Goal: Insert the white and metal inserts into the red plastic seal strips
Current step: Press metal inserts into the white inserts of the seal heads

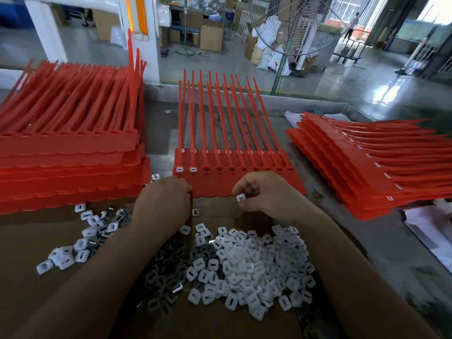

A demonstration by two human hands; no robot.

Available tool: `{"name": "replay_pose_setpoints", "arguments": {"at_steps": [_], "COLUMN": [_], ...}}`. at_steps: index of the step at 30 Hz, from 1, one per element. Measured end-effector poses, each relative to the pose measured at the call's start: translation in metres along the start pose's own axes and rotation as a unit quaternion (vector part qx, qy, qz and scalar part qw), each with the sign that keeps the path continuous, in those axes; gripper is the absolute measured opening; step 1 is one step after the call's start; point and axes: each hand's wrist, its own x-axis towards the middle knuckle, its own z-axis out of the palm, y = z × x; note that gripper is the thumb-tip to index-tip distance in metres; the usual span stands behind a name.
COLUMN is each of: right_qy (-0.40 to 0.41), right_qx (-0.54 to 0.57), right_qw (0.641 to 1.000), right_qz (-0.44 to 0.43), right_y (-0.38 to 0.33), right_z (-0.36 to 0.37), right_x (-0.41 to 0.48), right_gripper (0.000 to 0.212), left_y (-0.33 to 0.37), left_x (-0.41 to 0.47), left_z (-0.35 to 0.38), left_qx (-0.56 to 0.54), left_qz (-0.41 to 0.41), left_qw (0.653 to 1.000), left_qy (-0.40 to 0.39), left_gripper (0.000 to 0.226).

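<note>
Directly before the worker, a joined sheet of red plastic seal strips [234, 177] lay flat on the grey table [330, 211]. It sat between a tall stack of like red strips [68, 157] on the left and a fanned red stack [362, 172] on the right.

The right hand [266, 192] pinched one small square white plastic insert [241, 197] between thumb and forefinger, just at the sheet's near edge. The left hand [162, 204] had its fingers [186, 188] curled onto that same edge, apparently pinching it to steady the sheet.

Two sockets at the left end held seated white inserts [179, 169]; the other sockets in the row stood open.

By my judgement, the pinched insert belonged in the third socket [206, 169]. It needed to be held level, squared to the opening and pressed flush while the sheet was kept from sliding. A tilted insert would likely jam.

Each strip's long axis ran away from the worker. The tails pointed to the far side and the socket heads lay nearest the hands.

Loose white plastic inserts [256, 265] and dark metal inserts [159, 263] lay heaped on brown cardboard [36, 302].
</note>
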Motion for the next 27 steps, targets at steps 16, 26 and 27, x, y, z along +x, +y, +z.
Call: {"name": "replay_pose_setpoints", "arguments": {"at_steps": [16, 26, 27], "right_qy": [0.143, 0.14, 0.144], "right_qx": [-0.02, -0.045, -0.051], "right_qw": [0.989, 0.988, 0.988], "right_qz": [-0.028, 0.036, 0.039], "right_y": [-0.015, -0.012, -0.012], "right_z": [0.017, 0.038, 0.038], "right_x": [0.074, 0.094, 0.094], "right_gripper": [0.01, 0.011, 0.01], "left_y": [0.001, -0.002, -0.002], "left_x": [-0.001, -0.002, -0.002], "left_z": [0.0, 0.003, 0.003], "left_qx": [0.001, 0.01, 0.012], "left_qz": [0.002, 0.011, 0.011], "left_qw": [1.0, 1.0, 1.0], "left_qy": [-0.002, 0.013, 0.014], "left_gripper": [0.025, 0.026, 0.026]}}
